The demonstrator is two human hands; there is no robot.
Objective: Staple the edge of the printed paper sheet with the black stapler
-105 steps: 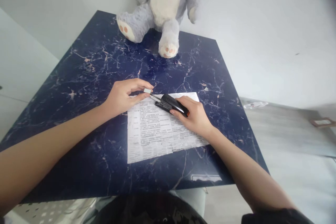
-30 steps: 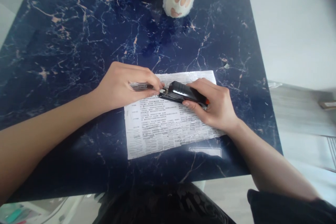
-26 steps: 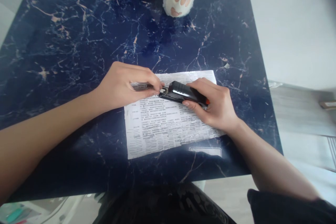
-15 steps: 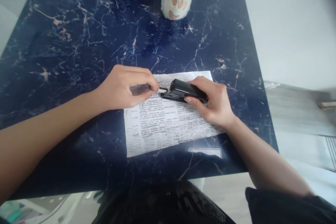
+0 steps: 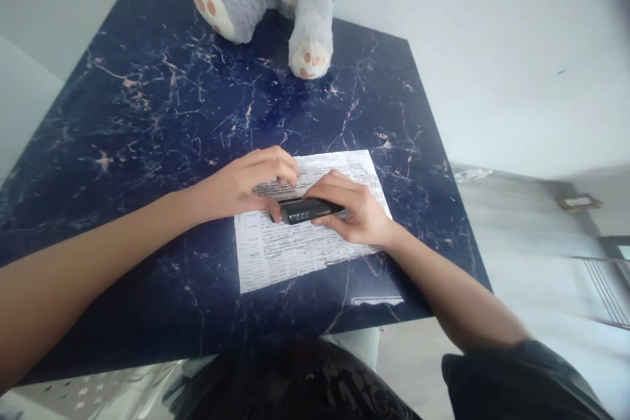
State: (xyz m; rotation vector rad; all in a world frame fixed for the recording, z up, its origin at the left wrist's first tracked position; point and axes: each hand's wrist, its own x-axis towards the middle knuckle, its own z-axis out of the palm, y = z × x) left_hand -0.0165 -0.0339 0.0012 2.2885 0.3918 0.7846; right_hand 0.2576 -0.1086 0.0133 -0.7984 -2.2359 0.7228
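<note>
Fingers point(image 5: 280, 174) of our left hand point(image 5: 246, 187) curl down onto the near end of the small black stapler point(image 5: 305, 210), thumb tucked beneath its tip, so we pinch it rather than spread wide. Our right hand point(image 5: 357, 213) wraps the stapler's other end, fingers closed over its top and thumb along the near side. The stapler lies flat across the white printed paper sheet point(image 5: 290, 246), which rests on the dark blue marble-patterned table point(image 5: 147, 144).

At the far edge of the table sits a grey and cream plush toy point(image 5: 290, 6), paws toward us, well apart from the sheet. Nothing stands between our hands and the stapler. Our left forearm comes in low from the left, our right from the lower right, both wrists near the paper.

Half a second ago our left fingers gripped a thin metal strip drawn out from the stapler's front; now that strip is out of sight and both hands meet over the closed body.
</note>
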